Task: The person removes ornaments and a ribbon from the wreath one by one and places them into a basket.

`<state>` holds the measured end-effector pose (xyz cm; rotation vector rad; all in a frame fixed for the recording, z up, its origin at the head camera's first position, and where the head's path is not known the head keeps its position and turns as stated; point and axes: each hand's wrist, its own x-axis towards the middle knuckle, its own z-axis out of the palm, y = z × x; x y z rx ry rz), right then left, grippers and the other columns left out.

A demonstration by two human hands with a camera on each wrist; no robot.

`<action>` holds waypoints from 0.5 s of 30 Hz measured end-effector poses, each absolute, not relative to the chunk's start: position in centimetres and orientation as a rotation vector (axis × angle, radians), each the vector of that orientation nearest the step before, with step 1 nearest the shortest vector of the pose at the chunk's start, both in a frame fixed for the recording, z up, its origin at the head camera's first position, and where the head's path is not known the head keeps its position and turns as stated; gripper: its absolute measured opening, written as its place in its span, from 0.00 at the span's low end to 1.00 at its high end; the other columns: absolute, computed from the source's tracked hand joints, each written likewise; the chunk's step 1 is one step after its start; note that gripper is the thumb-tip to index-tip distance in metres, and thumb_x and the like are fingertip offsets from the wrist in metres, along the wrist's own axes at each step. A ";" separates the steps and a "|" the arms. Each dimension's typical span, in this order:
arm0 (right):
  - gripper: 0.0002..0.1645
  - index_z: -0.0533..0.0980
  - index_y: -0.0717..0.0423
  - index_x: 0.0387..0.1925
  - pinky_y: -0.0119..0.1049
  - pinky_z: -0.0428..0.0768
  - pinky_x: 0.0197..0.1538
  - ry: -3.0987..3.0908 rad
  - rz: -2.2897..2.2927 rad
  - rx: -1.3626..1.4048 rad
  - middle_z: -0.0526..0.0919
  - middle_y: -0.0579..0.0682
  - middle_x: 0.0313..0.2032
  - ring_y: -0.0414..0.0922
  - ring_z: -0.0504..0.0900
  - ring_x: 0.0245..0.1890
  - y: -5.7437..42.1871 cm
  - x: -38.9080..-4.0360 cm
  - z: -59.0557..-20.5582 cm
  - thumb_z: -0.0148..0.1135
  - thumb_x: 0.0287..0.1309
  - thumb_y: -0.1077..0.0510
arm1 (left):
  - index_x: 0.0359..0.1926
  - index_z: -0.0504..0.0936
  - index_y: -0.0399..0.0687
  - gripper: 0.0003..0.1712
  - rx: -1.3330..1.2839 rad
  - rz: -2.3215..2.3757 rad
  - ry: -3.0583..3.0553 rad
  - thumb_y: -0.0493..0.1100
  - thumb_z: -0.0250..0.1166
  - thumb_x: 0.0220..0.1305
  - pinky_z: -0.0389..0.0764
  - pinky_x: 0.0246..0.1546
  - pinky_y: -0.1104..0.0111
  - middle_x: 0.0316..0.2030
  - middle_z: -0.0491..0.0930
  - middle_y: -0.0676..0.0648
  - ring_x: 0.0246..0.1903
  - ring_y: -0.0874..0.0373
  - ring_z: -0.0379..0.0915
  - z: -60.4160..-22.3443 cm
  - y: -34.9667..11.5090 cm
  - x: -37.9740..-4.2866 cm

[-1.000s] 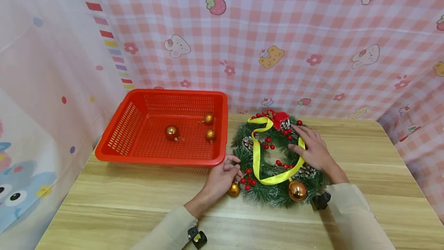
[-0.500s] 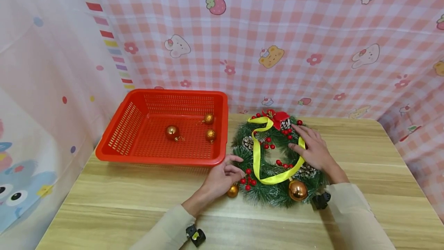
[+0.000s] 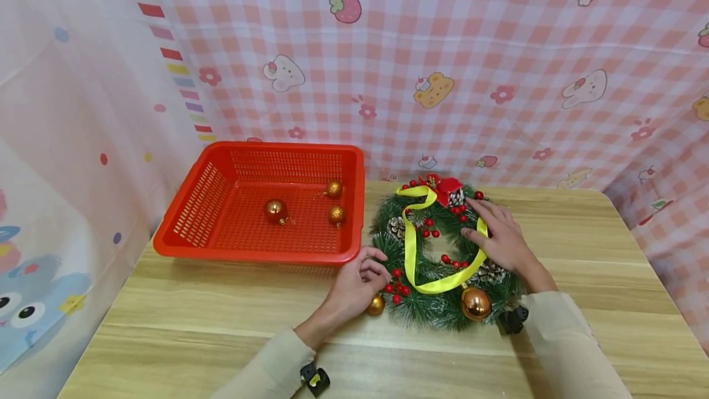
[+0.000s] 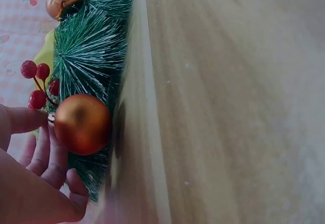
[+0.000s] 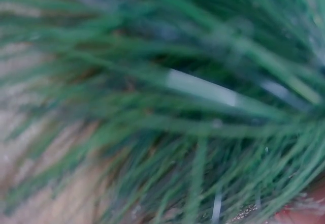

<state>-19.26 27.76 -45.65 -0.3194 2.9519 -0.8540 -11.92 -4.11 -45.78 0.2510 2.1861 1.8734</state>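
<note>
A green Christmas wreath (image 3: 423, 313) lies on the table, with pinecones, red berries (image 3: 396, 288), a red flower and a loop of yellow ribbon (image 3: 410, 245). My left hand (image 3: 354, 288) is at its near-left edge. Thumb and finger pinch the cap of a small matte gold Christmas ball (image 4: 84, 125), which hangs against the needles beside the berries. On the wreath's right side rests my right hand (image 3: 501, 242), fingers extended over the needles and the thumb near the ribbon. A larger shiny copper ball (image 3: 476, 304) sits at the wreath's near-right edge. Blurred green needles fill the right wrist view.
Left of the wreath stands a red plastic basket (image 3: 255, 256). Inside lie a shiny copper ball (image 3: 275, 210) and two smaller glittery gold balls (image 3: 336, 215). A pink checked cloth (image 3: 365, 60) hangs behind the wooden table (image 3: 221, 319).
My left hand shifts slightly at the wreath's edge, and its fingers have drawn up a little. The gold ball swings left, then back right. My right hand and the wreath stay in place.
</note>
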 end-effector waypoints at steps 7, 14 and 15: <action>0.42 0.51 0.46 0.78 0.75 0.46 0.64 2.956 -0.855 -0.314 0.51 0.63 0.75 0.69 0.46 0.72 27.8 -19.2 -45.7 0.53 0.70 0.41 | 0.49 0.72 0.43 0.14 0.272 1.854 2.209 0.29 0.60 0.64 0.75 0.41 0.70 0.36 0.79 0.45 0.35 0.58 0.73 -46.3 -3.6 -12.1; 0.42 0.51 0.46 0.78 0.74 0.46 0.64 2.954 -0.851 -0.316 0.51 0.63 0.75 0.69 0.46 0.72 27.8 -19.3 -45.8 0.52 0.70 0.41 | 0.50 0.71 0.41 0.13 0.266 1.930 2.195 0.30 0.58 0.65 0.72 0.40 0.71 0.39 0.78 0.42 0.35 0.57 0.71 -46.3 -3.2 -12.2; 0.42 0.51 0.46 0.78 0.74 0.46 0.64 2.955 -0.848 -0.316 0.51 0.63 0.75 0.69 0.46 0.72 27.8 -19.3 -45.8 0.52 0.70 0.41 | 0.49 0.71 0.41 0.12 0.266 1.938 2.201 0.30 0.58 0.65 0.72 0.39 0.72 0.38 0.77 0.42 0.35 0.57 0.71 -46.3 -3.1 -12.2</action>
